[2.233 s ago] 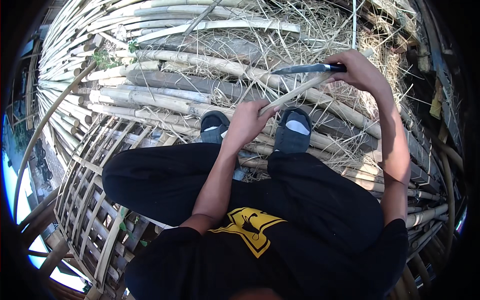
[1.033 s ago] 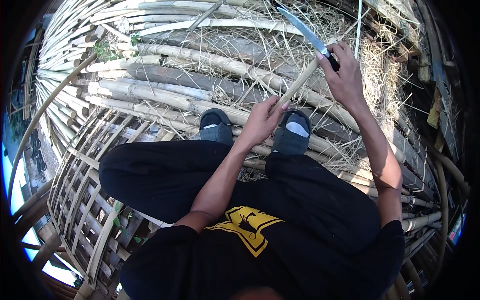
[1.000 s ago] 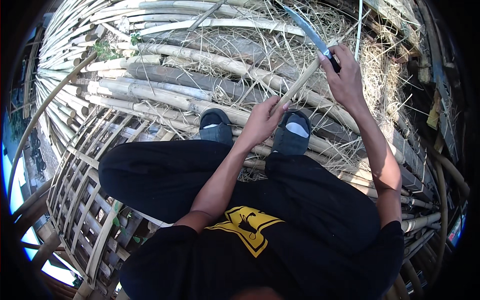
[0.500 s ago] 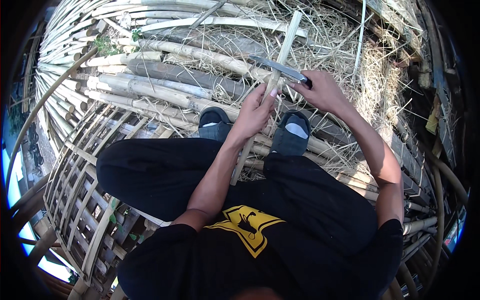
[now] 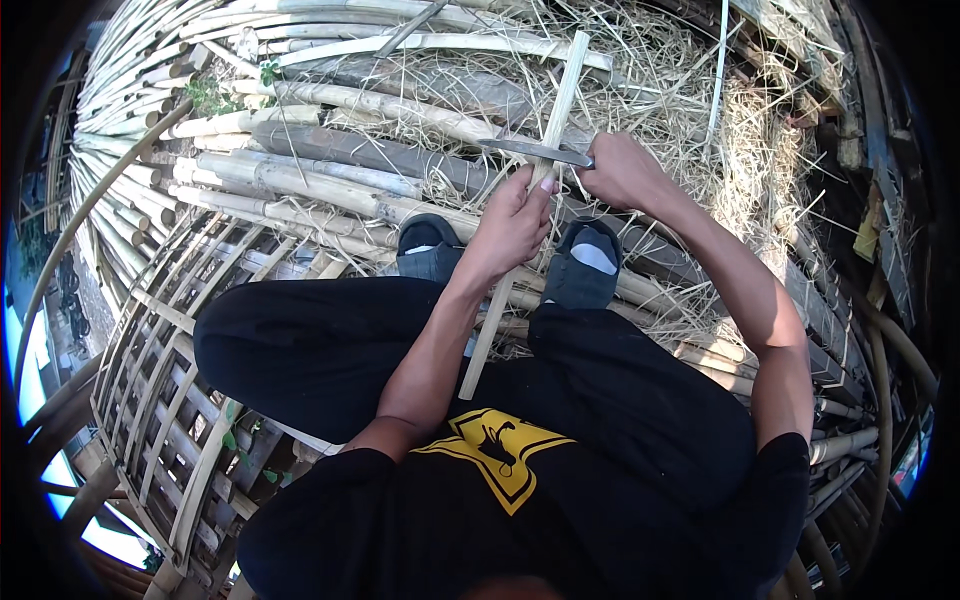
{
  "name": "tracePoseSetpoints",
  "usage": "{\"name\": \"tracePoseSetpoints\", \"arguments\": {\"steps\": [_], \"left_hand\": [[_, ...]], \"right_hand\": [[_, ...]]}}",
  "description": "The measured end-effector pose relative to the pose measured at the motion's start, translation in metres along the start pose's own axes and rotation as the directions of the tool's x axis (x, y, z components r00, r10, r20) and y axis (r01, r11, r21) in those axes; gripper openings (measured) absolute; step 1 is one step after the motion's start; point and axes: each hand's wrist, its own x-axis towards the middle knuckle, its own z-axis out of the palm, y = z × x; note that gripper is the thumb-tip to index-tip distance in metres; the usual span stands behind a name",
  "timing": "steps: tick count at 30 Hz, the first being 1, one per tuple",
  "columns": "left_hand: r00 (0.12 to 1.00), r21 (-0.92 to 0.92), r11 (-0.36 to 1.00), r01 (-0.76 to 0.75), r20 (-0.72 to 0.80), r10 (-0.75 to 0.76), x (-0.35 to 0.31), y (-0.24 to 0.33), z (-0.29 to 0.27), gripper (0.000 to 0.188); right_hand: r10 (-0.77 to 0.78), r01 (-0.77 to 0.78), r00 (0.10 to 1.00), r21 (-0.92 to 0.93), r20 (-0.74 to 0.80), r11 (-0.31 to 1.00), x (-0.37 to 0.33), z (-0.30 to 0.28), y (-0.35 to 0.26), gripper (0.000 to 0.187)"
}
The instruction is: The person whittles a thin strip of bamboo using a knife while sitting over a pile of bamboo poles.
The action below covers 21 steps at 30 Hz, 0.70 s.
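My left hand point(image 5: 513, 222) is closed around a long pale bamboo strip point(image 5: 565, 90), which slants from near my lap up and away to the right. In my right hand point(image 5: 630, 172) is the handle of a knife, mostly hidden by the fingers. The knife's grey blade point(image 5: 525, 148) lies crosswise over the strip, just beyond my left fingers, its tip pointing left. The strip's lower end point(image 5: 473, 375) comes out below my left hand, between my knees.
Dark slippers point(image 5: 583, 262) are on my feet, on a floor of bamboo poles point(image 5: 340, 195). Thin shavings point(image 5: 660, 90) cover the ground ahead and right. A woven bamboo lattice point(image 5: 165, 400) stands at my left. Stacked poles point(image 5: 130, 130) fill the far left.
The strip has slid a little toward my lap through my left hand. My right hand has turned the knife so its blade lies flatter across the strip, nearer my left hand.
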Motion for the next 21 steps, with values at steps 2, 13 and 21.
{"name": "tracePoseSetpoints", "arguments": {"steps": [2, 13, 21], "left_hand": [[0.999, 0.017, 1.000, 0.013, -0.041, -0.012, -0.001, -0.004, 0.004, 0.018], [0.979, -0.028, 0.998, 0.062, 0.197, -0.055, -0.016, -0.019, 0.019, 0.017], [0.999, 0.038, 0.999, 0.027, -0.022, -0.026, -0.002, -0.018, 0.006, 0.019]], "right_hand": [[-0.015, 0.015, 1.000, 0.011, 0.012, 1.000, 0.005, 0.007, 0.004, 0.026], [0.331, -0.342, 0.917, -0.012, -0.223, 0.940, 0.049, -0.041, 0.142, 0.035], [0.109, -0.062, 0.979, 0.258, -0.170, 0.964, 0.007, -0.013, 0.087, 0.055]]}}
